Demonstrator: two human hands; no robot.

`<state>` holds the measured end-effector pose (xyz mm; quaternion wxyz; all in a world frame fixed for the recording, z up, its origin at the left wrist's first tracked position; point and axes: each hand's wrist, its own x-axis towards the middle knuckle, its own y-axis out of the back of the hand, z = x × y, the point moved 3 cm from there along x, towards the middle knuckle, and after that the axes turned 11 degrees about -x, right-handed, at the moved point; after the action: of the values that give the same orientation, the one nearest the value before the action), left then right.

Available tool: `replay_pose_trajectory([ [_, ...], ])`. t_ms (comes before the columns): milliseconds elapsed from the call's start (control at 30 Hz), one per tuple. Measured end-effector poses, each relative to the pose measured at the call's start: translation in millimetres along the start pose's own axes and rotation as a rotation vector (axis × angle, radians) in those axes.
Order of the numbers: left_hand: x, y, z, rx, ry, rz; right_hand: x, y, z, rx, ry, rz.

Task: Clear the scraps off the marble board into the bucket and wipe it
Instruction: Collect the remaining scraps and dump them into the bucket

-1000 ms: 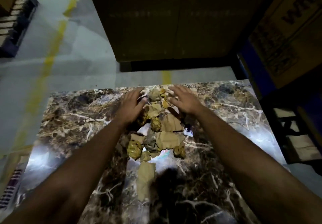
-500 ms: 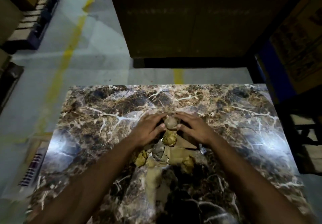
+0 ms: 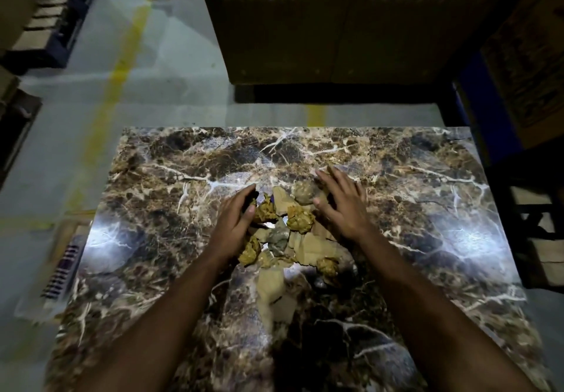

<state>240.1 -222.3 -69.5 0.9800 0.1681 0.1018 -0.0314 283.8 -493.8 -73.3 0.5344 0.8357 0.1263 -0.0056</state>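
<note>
**Inspector:** Fingers point(image 3: 328, 178) of the right hand point(image 3: 341, 205) are straight and spread, holding nothing, cupped against the far right of the heap of crumpled tan and yellow paper scraps point(image 3: 283, 230). Left hand point(image 3: 233, 217) likewise: fingers extended, loosely together, flanking the heap's left side, thumb touching a yellow wad.

**Assessor:** Location of the scraps?

**Inspector:** Mid-board on the glossy brown white-veined marble board point(image 3: 158, 196), between the palms, with a torn tan strip point(image 3: 270, 281) trailing toward the near edge. Bucket not in view.

**Assessor:** Recommendation for this step?

**Inspector:** In my judgement, keep the palm edges flat on the marble, close both hands inward together and draw the heap along; sweep the trailing strip in. Light wads may escape between spread fingers.

**Assessor:** Pose?

**Inspector:** Both forearms extended forward, converging, wrists low.
</note>
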Motion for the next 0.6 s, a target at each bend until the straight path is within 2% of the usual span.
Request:
replay_pose_trajectory([
  [167, -23.5, 20.2, -9.0, -0.074, -0.032, 0.286, 4.7, -3.1, -19.8, 0.022, 0.102, -0.050],
  [267, -51.0, 5.3, -10.9, -0.192, 0.022, 0.267, -8.2, -13.4, -33.7, 0.053, 0.117, -0.048],
  [433, -39.1, -38.7, -1.8, -0.072, -0.012, 0.315, -17.5, -31.3, -62.9, 0.107, 0.077, -0.012],
  [600, -23.8, -58.2, 0.7, -0.081, 0.015, 0.359, -21.1, -42.5, -76.6, 0.226, 0.034, 0.079],
])
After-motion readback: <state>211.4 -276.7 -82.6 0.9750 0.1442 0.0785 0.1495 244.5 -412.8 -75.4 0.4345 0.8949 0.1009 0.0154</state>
